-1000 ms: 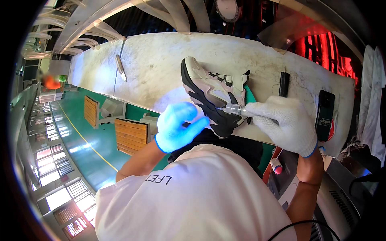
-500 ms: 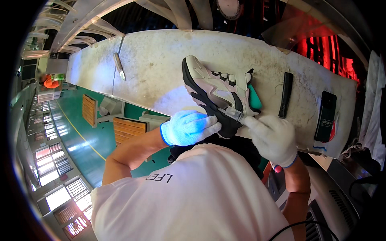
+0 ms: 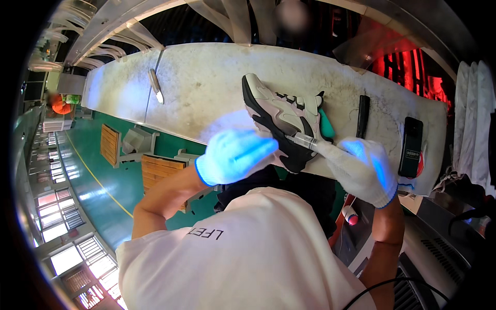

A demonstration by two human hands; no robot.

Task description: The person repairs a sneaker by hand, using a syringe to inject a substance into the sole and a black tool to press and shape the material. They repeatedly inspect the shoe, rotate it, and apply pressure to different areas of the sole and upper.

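Note:
A pale grey and mauve sneaker [image 3: 283, 113] with a thick black sole lies on its side on the worktable, its toe toward the far left. Green-teal material shows at its collar. My left hand [image 3: 235, 155], in a white glove lit blue, has its fingers pressed together at the edge of the sole. Between the fingers of my gloved right hand [image 3: 359, 168] is a small clear tube-like tool [image 3: 304, 140]. Its tip points left and rests against the sneaker near the heel, where upper meets sole.
A dark elongated bar [image 3: 363, 116] and a black phone-like object [image 3: 411, 148] lie to the right on the pale worktable [image 3: 201, 77]. A knife-like tool [image 3: 155, 86] lies at the far left. Red-lit machinery [image 3: 400, 70] stands behind; wooden-topped stands [image 3: 161, 173] are on the left.
My right hand has drawn lower and to the right, and the clear tool now shows more plainly along the sole line. My left hand has shifted slightly left and up.

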